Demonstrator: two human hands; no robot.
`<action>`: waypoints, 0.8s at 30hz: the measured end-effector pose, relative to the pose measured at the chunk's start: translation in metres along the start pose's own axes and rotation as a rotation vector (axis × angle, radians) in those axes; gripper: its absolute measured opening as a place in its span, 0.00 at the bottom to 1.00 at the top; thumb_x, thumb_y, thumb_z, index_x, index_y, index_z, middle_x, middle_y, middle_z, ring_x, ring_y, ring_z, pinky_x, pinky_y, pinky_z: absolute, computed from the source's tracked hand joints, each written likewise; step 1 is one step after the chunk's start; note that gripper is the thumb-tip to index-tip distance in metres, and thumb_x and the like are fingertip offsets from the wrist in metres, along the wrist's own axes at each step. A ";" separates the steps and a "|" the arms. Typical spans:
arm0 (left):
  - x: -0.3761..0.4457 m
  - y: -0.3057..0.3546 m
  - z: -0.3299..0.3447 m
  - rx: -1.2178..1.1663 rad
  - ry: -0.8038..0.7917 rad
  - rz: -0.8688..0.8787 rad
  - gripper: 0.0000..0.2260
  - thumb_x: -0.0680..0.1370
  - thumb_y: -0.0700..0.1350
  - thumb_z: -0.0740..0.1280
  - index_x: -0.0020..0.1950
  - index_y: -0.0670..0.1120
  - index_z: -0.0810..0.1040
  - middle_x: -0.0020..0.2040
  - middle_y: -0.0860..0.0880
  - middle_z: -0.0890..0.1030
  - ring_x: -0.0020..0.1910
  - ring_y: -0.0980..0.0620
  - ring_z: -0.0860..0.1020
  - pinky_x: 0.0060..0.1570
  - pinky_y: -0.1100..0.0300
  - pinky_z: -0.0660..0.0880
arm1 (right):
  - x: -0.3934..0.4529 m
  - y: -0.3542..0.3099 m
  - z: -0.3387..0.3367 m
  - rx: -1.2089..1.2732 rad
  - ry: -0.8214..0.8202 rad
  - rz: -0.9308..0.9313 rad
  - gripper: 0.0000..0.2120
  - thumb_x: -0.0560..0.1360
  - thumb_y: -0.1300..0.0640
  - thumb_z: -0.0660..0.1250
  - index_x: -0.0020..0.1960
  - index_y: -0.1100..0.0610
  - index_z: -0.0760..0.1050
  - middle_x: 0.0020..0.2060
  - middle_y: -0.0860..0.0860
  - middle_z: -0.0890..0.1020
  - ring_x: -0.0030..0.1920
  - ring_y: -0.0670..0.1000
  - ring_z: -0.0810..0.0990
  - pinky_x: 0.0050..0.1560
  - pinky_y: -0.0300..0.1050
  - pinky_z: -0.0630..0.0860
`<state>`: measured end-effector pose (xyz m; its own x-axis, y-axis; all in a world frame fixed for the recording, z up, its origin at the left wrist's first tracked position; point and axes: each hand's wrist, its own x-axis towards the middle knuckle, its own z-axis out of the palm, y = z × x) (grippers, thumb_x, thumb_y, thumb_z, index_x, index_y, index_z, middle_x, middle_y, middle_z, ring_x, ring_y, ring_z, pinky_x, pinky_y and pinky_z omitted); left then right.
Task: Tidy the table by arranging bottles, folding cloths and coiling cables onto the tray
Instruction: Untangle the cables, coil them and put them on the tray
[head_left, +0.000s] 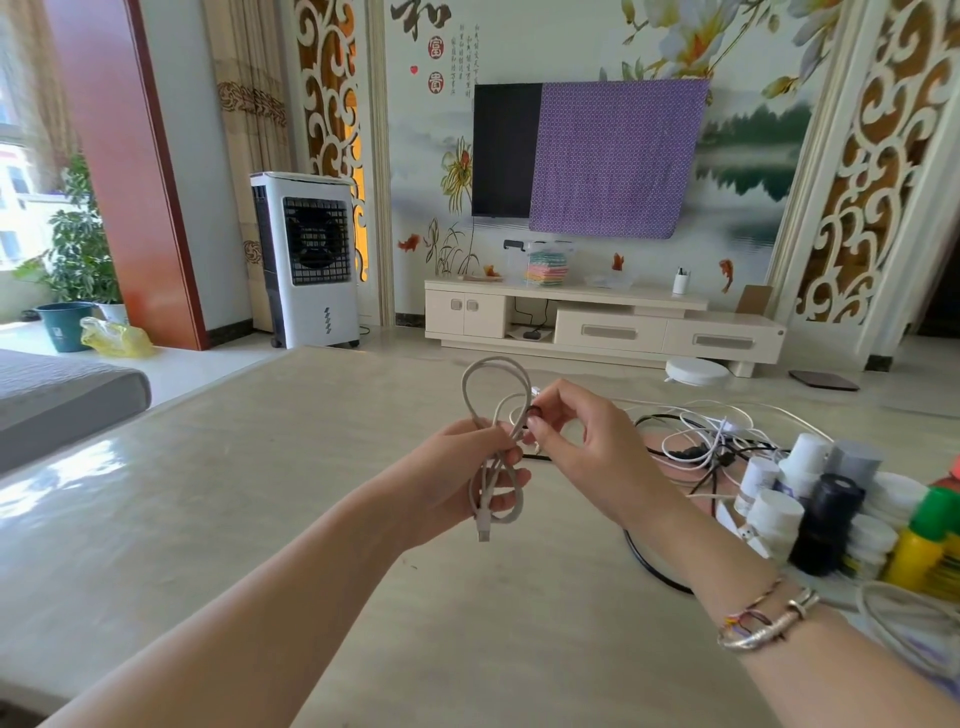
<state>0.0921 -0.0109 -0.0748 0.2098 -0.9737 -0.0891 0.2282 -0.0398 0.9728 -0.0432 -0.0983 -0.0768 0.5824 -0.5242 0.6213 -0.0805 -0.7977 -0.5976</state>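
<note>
Grey-white charging cable hangs in loose loops above the beige table, held up in mid-air between both hands. The left hand is wrapped round the middle of the bundle, fingers curled about the gathered strands, with a plug end dangling just below it. The right hand pinches one strand beside the upper loop, thumb and forefinger closed on it.

Right of the held cable, a tangle of white and black cables lies on the table, and further right of that stands a cluster of bottles: white-capped, a dark one, a yellow one with a green cap. Whether they stand on a tray cannot be told from this view.

Judging by the uneven loops, the coil is only half formed. The risk is that the loops spring apart if the left hand's hold slackens while the right feeds the next turn. The dangling plug could also snag a loop, and setting it down near the tangle could knot it in.
</note>
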 end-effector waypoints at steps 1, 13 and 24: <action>0.000 0.000 0.000 -0.008 -0.004 0.000 0.04 0.81 0.38 0.60 0.48 0.43 0.74 0.35 0.47 0.74 0.36 0.49 0.77 0.39 0.56 0.74 | 0.000 0.001 0.000 -0.018 0.005 -0.013 0.02 0.76 0.60 0.66 0.44 0.56 0.76 0.38 0.49 0.81 0.42 0.48 0.78 0.48 0.45 0.74; 0.000 -0.001 -0.002 -0.075 0.034 -0.032 0.09 0.81 0.35 0.61 0.43 0.46 0.68 0.32 0.48 0.74 0.33 0.49 0.77 0.35 0.59 0.72 | -0.002 0.001 0.003 -0.223 0.045 -0.101 0.05 0.75 0.61 0.67 0.46 0.50 0.75 0.38 0.42 0.76 0.45 0.45 0.75 0.41 0.32 0.67; 0.000 0.001 -0.001 -0.041 0.026 -0.078 0.02 0.79 0.38 0.59 0.46 0.44 0.69 0.32 0.49 0.73 0.34 0.50 0.75 0.39 0.58 0.70 | -0.003 -0.002 0.002 -0.234 0.004 -0.080 0.03 0.74 0.58 0.69 0.46 0.51 0.79 0.36 0.41 0.75 0.44 0.45 0.75 0.47 0.37 0.66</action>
<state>0.0935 -0.0111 -0.0741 0.2140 -0.9619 -0.1704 0.2833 -0.1058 0.9532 -0.0431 -0.0945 -0.0791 0.5912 -0.4571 0.6645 -0.2193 -0.8840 -0.4129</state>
